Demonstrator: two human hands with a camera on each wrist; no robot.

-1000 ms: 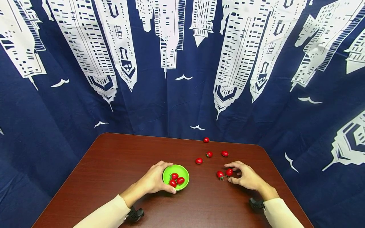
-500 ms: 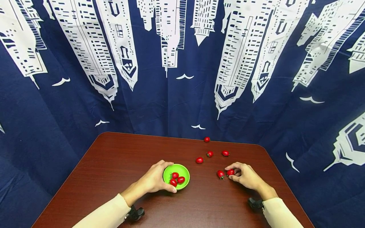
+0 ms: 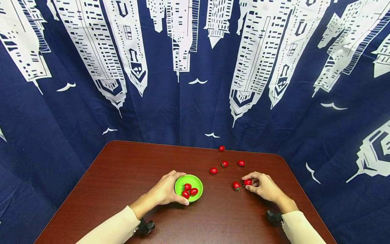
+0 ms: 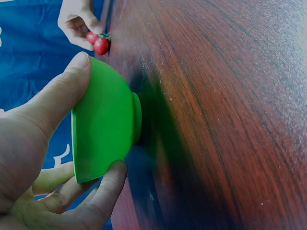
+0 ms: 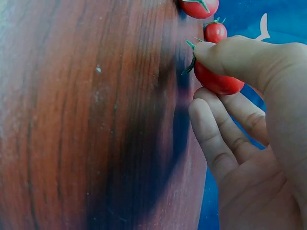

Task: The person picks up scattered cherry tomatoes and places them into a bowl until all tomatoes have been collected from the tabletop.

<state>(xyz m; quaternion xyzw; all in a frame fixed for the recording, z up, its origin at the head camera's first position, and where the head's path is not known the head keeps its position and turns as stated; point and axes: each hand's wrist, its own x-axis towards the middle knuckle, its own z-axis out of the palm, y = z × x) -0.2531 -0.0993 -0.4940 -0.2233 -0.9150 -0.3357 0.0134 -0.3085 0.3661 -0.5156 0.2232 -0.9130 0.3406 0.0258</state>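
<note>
My left hand (image 3: 177, 189) grips the near-left rim of a small green bowl (image 3: 195, 179) holding three cherry tomatoes (image 3: 188, 190). In the left wrist view the thumb and fingers of that hand (image 4: 98, 115) clasp the bowl's outer wall (image 4: 115, 108). My right hand (image 3: 252, 184) rests on the table to the right and pinches a cherry tomato (image 3: 247, 182) between thumb and fingers. The right wrist view shows this tomato (image 5: 223, 84) squeezed under the thumb of that hand (image 5: 204, 76). A second tomato (image 3: 236, 185) lies just left of it.
Loose cherry tomatoes lie farther back on the dark wooden table (image 3: 122, 169): one (image 3: 213, 170), another (image 3: 224, 163), a third (image 3: 241, 163), and one (image 3: 221, 148) at the far edge. A blue curtain with white skyscrapers (image 3: 195, 67) hangs behind.
The right hand's fingers have closed round the tomato, which now sits pinched instead of lying loosely between them. The left hand and bowl have stayed put.
</note>
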